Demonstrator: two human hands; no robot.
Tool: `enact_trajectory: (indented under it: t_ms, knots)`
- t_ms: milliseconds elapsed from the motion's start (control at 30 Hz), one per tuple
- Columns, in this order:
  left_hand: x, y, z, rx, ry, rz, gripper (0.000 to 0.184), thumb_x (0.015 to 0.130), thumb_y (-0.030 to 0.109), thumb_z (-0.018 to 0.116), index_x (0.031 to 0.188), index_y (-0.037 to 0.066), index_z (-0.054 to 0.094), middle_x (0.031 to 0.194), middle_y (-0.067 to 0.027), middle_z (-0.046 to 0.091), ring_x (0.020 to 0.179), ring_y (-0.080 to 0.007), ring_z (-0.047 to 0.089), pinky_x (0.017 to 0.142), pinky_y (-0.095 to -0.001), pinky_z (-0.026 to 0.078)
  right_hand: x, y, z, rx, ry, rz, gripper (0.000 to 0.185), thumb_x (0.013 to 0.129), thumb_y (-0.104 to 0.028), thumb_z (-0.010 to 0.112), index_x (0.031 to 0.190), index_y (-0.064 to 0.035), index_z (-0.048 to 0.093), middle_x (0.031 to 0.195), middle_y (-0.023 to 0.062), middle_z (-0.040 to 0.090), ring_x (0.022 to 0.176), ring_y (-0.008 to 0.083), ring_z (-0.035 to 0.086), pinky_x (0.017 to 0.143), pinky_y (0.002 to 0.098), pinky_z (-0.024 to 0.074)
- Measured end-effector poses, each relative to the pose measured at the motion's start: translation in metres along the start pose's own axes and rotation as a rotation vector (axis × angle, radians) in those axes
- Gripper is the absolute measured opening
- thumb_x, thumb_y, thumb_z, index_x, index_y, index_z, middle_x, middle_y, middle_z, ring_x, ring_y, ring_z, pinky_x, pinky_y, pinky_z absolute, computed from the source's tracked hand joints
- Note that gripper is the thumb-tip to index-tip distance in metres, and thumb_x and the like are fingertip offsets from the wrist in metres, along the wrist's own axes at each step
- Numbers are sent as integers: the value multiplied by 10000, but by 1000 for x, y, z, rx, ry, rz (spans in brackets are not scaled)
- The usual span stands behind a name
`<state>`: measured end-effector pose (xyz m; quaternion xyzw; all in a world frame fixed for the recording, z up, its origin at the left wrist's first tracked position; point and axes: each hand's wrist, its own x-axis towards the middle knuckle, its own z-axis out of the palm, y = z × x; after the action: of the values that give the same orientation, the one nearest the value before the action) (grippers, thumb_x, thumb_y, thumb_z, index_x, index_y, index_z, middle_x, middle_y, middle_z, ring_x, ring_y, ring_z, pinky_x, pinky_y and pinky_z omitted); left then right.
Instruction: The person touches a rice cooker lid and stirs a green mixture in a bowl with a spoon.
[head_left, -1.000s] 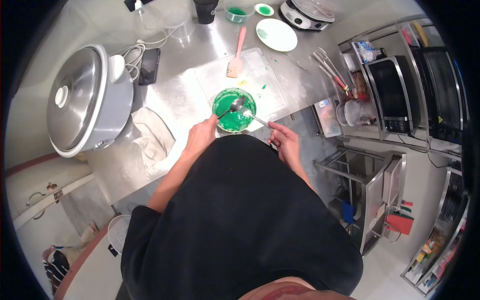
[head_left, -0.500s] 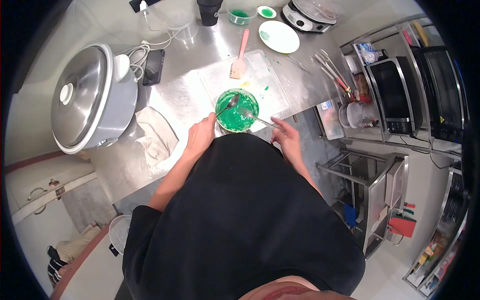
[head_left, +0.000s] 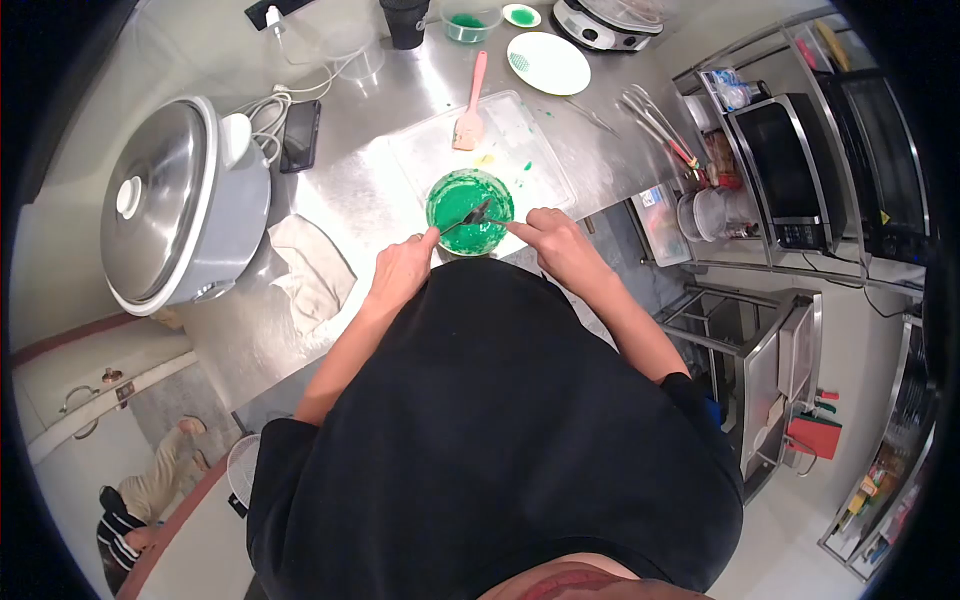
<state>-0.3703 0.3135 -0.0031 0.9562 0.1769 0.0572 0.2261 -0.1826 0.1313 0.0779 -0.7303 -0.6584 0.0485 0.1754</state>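
Note:
A bowl [head_left: 433,192] of wet green mixture stands at the counter's front edge, its inner wall smeared green. From the left, my left hand [head_left: 403,268] grips the handle of a metal spoon [head_left: 457,224] that reaches over the bowl. My right hand [head_left: 562,248], on the other side, is closed on the handle of a second spoon [head_left: 497,222]. The two spoon heads meet above the middle of the mixture; whether they touch I cannot tell. Beneath the bowl lies a pale translucent board [head_left: 535,150], and a pink spatula [head_left: 468,128] rests on its far part.
A large lidded cooker [head_left: 225,205] stands at the left, near a cloth [head_left: 305,265] and a phone [head_left: 300,135]. At the back are a black cup [head_left: 405,25], a green-stained tub [head_left: 470,22] and a white plate [head_left: 555,68]. Tongs [head_left: 660,125] lie at the right. Another person [head_left: 150,490] is at lower left.
My right hand has moved up and inward, bringing its spoon to the left-hand spoon over the bowl. The left-hand spoon's head has shifted right. The person at lower left has changed posture.

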Motion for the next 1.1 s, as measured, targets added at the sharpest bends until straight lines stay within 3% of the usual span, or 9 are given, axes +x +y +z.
enact_trajectory:
  t_ms: [333,1100]
  knots:
    - [0,2,3,61,25,45,183,815,16,487,986,79,505,759,-150,614,600,-358,624,514,-461,488,-10,-3,-7,31,11,25,335,712,44,540,1025,-15,646,776,123,523,791,294,567,731,401,470]
    - [1,-1,1,181,88,50,140,828,41,503,958,92,498,764,-98,599,608,-269,649,465,-393,498,-9,-3,-20,126,58,87,455,605,133,476,996,-3,665,769,148,571,709,331,597,641,410,486]
